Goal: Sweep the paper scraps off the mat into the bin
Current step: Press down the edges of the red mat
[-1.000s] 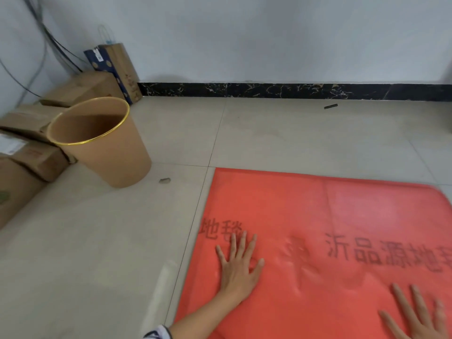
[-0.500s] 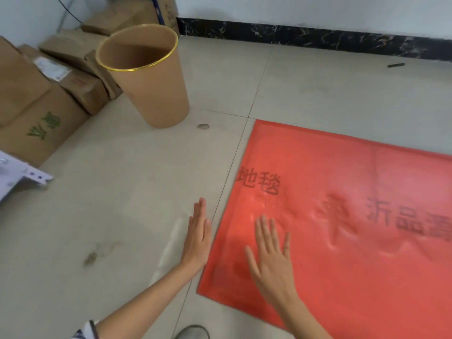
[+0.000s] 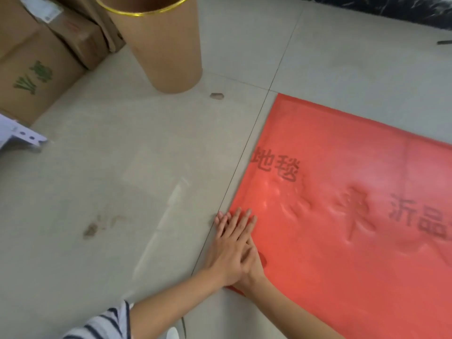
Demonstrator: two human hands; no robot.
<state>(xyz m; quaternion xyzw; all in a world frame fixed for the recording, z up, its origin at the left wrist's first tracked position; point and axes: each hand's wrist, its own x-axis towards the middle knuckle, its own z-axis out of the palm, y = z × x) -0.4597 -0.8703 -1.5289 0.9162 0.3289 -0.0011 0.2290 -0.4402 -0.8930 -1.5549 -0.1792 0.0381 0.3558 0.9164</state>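
Mat (image 3: pixel 354 172), red with dark characters, lies flat; left hand (image 3: pixel 226 252) and right hand (image 3: pixel 255 269), fingers straight, overlap at its left edge.

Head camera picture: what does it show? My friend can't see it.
The left hand and right hand lie flat, overlapping, at the left edge of a red printed floor mat. A brown cardboard bin with a gold rim stands on the tiled floor beyond.
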